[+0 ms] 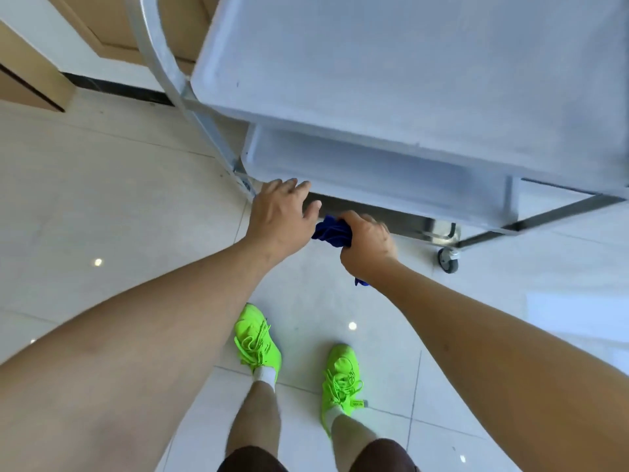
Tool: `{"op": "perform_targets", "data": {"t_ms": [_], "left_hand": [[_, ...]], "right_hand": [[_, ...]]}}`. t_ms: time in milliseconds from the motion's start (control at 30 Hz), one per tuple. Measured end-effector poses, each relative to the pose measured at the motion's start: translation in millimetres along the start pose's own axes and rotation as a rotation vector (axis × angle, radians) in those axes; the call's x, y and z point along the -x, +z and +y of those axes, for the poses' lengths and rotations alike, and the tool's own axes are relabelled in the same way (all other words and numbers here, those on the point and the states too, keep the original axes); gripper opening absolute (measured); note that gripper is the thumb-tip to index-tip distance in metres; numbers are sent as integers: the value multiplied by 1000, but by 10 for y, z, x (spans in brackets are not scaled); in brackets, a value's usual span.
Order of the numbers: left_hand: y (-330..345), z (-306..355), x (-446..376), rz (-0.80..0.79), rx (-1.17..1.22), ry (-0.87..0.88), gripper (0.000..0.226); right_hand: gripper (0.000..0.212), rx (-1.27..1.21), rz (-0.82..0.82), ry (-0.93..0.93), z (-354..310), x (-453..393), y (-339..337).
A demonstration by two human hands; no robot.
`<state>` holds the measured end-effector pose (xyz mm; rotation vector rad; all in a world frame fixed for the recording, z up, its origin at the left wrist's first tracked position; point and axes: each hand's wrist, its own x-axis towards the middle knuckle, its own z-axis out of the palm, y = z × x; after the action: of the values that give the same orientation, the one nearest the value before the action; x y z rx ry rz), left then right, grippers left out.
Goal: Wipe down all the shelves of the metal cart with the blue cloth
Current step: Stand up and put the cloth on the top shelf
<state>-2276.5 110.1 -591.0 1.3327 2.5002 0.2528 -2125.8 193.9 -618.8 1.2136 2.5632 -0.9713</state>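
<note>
The metal cart (408,80) stands right in front of me, its wide top shelf filling the upper right. A lower shelf (357,165) shows beneath the top one, and under that a dark bottom edge. My right hand (369,245) is closed around the bunched blue cloth (332,231) just below the front rim of the lower shelf. My left hand (280,216) hovers with fingers spread next to the cloth, near the cart's front left corner, holding nothing.
The cart's curved metal handle (160,56) rises at the left. A caster wheel (448,260) sits at the front right corner. My feet in bright green shoes (258,338) stand on the white tiled floor. Wooden wall panels line the upper left.
</note>
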Motion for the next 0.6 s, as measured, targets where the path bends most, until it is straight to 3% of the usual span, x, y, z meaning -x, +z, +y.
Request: {"op": "perform_targets", "data": {"t_ms": [333, 600], "left_hand": [[-1633, 1191, 328, 41, -35, 110, 56], [-2453, 1990, 38, 107, -68, 304, 54]], "right_hand": [[51, -63, 123, 61, -361, 1004, -1708], [50, -130, 401, 143, -323, 1370, -2757]]}}
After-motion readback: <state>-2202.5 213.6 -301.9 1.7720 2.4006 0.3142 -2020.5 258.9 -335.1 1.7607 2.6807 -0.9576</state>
